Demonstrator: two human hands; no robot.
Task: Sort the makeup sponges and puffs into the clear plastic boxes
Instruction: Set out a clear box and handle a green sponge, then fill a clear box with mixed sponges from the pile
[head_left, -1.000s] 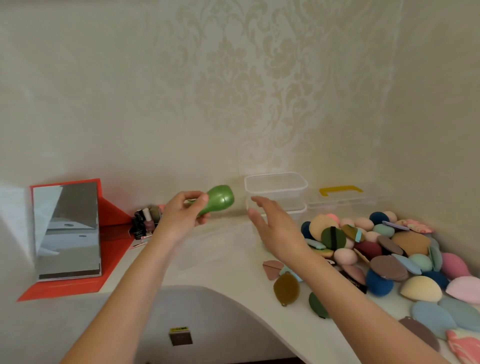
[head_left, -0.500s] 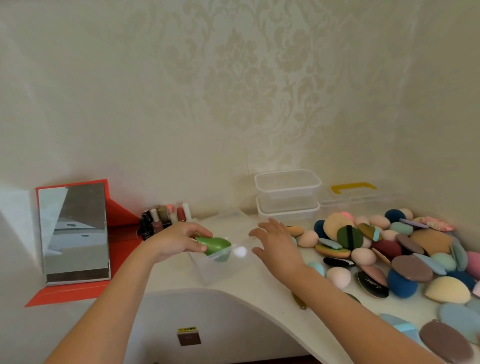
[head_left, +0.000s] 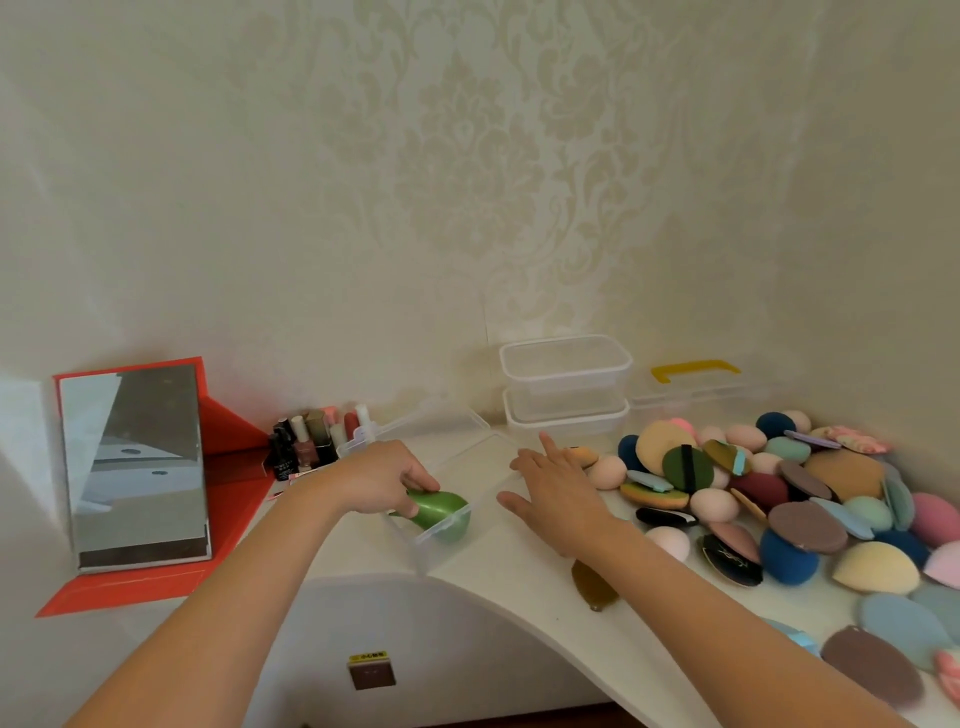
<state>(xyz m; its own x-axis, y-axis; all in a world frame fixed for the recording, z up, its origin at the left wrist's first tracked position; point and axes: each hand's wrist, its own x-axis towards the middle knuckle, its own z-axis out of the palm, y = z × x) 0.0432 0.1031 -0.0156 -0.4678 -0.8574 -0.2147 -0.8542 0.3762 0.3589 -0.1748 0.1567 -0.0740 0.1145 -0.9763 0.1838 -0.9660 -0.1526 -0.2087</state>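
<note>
My left hand (head_left: 382, 480) grips a shiny green drop-shaped sponge (head_left: 439, 508) and holds it down inside a clear plastic box (head_left: 441, 540) near the table's curved front edge. My right hand (head_left: 558, 491) hovers just right of that box, fingers spread and holding nothing. A pile of several coloured sponges and puffs (head_left: 789, 499) covers the table to the right. Two more clear boxes (head_left: 566, 384) are stacked against the wall behind the pile.
A mirror in an orange stand (head_left: 135, 467) is at the left. Nail polish bottles (head_left: 311, 441) cluster by the wall beside a small clear tray. A lidded clear box with a yellow handle (head_left: 696, 371) sits at the back right. An olive puff (head_left: 592, 584) lies under my right forearm.
My left hand brought the green sponge down from the air into the clear box. My right hand lowered and stayed beside the box. The view shifted slightly to the right.
</note>
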